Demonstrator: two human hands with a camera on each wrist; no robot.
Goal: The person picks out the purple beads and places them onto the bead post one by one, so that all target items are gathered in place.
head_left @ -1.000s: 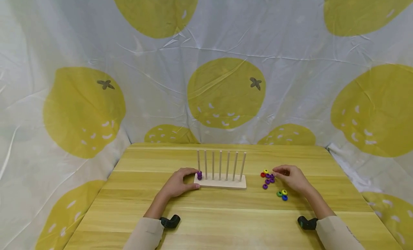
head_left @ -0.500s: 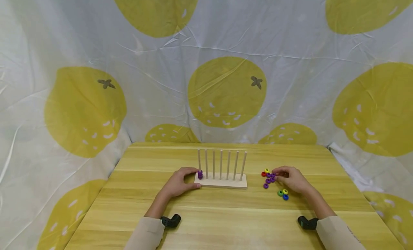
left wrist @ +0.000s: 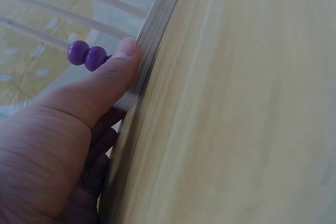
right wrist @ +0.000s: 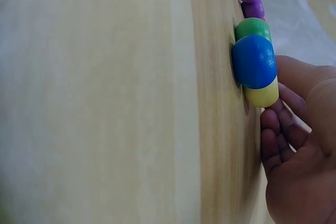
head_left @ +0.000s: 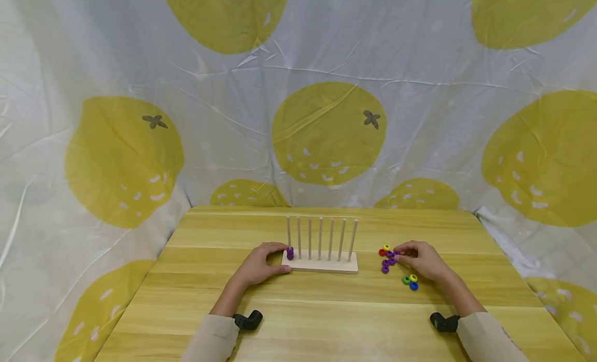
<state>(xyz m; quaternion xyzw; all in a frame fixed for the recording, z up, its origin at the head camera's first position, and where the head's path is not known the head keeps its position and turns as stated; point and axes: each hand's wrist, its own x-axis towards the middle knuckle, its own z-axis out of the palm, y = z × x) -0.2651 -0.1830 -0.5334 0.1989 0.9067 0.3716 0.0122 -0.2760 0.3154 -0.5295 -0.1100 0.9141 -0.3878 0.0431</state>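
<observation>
A wooden peg board (head_left: 322,266) with a row of upright rods stands on the table. Purple beads (head_left: 290,253) are stacked on its leftmost rod. My left hand (head_left: 256,265) grips the board's left end, its thumb against the front edge in the left wrist view. To the right, my right hand (head_left: 425,261) pinches a purple bead (head_left: 397,253) between thumb and forefinger at table level. Several loose purple beads (head_left: 385,263) lie beside it, along with a red bead (head_left: 382,252) and a yellow bead (head_left: 386,247). In the right wrist view, nearer beads hide the fingertips.
Closer to me, a green bead (head_left: 406,280), a second yellow bead (head_left: 413,278) and a blue bead (head_left: 414,286) lie together below the right hand. The wooden table (head_left: 326,320) ends at a lemon-patterned cloth (head_left: 326,134) behind and at the sides.
My right fingers have closed in on a purple bead, which has shifted slightly right from the others. The left hand keeps its hold on the board.
</observation>
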